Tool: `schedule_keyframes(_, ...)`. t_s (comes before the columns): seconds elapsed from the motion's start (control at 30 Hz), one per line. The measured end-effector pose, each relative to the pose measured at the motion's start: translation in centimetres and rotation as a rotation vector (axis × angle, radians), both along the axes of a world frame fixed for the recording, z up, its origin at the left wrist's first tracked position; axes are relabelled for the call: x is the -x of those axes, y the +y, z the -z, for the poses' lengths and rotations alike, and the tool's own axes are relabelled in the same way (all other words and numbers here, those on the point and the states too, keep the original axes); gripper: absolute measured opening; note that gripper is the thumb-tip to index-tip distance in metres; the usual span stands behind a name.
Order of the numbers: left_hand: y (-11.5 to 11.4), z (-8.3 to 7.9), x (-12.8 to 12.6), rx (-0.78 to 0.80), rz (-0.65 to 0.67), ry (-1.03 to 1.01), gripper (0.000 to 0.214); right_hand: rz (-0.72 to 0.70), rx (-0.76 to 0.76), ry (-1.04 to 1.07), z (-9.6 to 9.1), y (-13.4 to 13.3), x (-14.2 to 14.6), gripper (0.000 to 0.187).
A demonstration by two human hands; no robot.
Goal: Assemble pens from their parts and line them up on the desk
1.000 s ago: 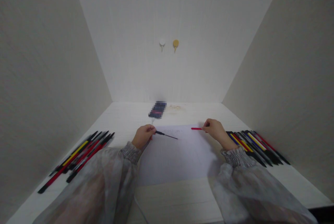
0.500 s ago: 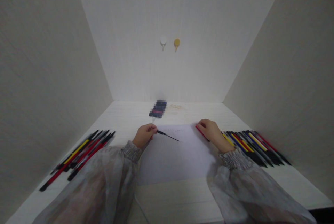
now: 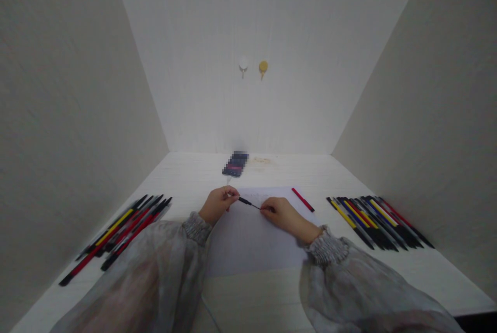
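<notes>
My left hand point(image 3: 216, 204) pinches the thick end of a thin black pen refill point(image 3: 249, 203) over a white sheet of paper point(image 3: 252, 242). My right hand point(image 3: 282, 214) has its fingertips closed on the refill's other, pointed end. A red pen barrel point(image 3: 303, 200) lies loose on the sheet's far right corner, just beyond my right hand. Both forearms wear sheer grey sleeves with gathered cuffs.
A row of several black, red and yellow pens point(image 3: 116, 229) lies at the left of the white table point(image 3: 194, 175). Another row of several pens point(image 3: 373, 216) lies at the right. A dark pixelated object point(image 3: 235, 163) sits at the back. Two wall hooks point(image 3: 252, 67) hang above.
My right hand laid the red barrel down on the paper's right corner, let it go, and moved left to the refill's tip. My left hand kept holding the refill.
</notes>
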State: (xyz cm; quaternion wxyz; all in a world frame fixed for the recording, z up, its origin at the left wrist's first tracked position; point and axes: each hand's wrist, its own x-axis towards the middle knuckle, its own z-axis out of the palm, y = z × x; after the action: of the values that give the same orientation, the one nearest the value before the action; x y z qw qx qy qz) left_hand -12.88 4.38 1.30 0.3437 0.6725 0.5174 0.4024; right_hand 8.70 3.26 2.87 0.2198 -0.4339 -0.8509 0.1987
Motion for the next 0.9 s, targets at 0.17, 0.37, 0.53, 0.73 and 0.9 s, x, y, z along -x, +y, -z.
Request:
schedule_keyframes(0.17, 0.4, 0.3, 0.7, -0.071, -0.038, 0.165, 0.020, 0.094, 0.049, -0.069, 0.0, 0.4, -1.3, 0.015)
schedule_keyframes(0.37, -0.1, -0.6, 0.5, -0.174, 0.101, 0.410, 0.016, 0.148, 0.078, -0.059, 0.3, 0.7, -1.8, 0.013)
schedule_keyframes(0.53, -0.1, -1.0, -0.1, -0.303, 0.292, 0.508, 0.017, 0.184, 0.089, -0.053, 0.2, 0.6, -1.6, 0.012)
schedule_keyframes(0.73, -0.2, -1.1, -0.3, -0.424, 0.330, 0.540, 0.021, 0.221, 0.224, -0.021, 0.6, 0.6, -1.5, 0.012)
schedule_keyframes(0.9, -1.1, -1.3, -1.2, -0.363, 0.440, 0.524, 0.023, 0.198, 0.297, 0.085, 0.0, 0.2, -1.2, 0.012)
